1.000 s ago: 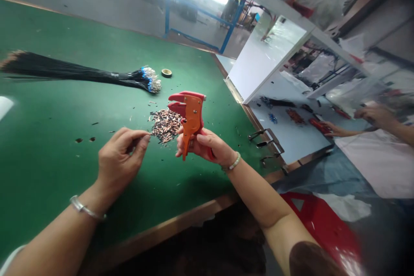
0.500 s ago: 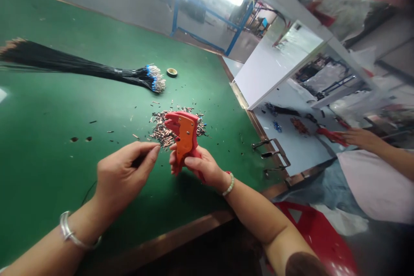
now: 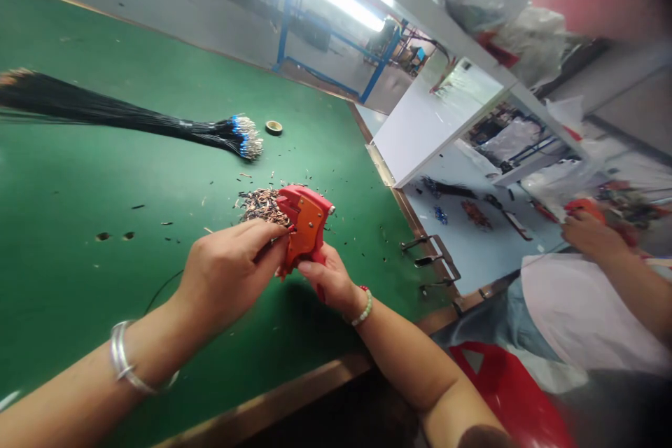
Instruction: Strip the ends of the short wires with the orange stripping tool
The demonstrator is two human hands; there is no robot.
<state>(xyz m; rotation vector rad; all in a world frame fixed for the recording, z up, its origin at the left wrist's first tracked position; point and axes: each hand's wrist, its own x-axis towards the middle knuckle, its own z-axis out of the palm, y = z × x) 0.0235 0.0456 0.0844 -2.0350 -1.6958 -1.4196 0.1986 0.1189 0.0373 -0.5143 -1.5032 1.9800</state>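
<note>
On the left, a fanned bundle of black wires [image 3: 105, 110] is lying across the green-topped workbench [image 3: 105, 294], its blue-collared ends [image 3: 246, 136] pointing right, just short of a small roll of tape [image 3: 274, 127]. Nearer, the left hand [image 3: 231, 273], wearing a silver bangle [image 3: 126, 367], is pinching its thumb and fingers together against the tool's head; I cannot tell whether they are gripping a thin wire. A heap of copper-coloured wire clippings [image 3: 261, 204] is lying just beyond, with crumbs scattering around it. The right hand [image 3: 328, 280], wearing a beaded bracelet [image 3: 363, 308], is clamped around the handle of an orange-red wire stripper [image 3: 305, 227], presenting its head to the left hand, so the hands are working close together with the tool between them. Farther right, steel clips [image 3: 428, 255] are gripping the bench's wooden edge, and a white panel [image 3: 435, 126] is standing beyond it. A co-worker's hand [image 3: 593, 236] is holding a red tool [image 3: 582, 208] at far right, while a blue metal rack [image 3: 336, 49] is standing in the far distance.
</note>
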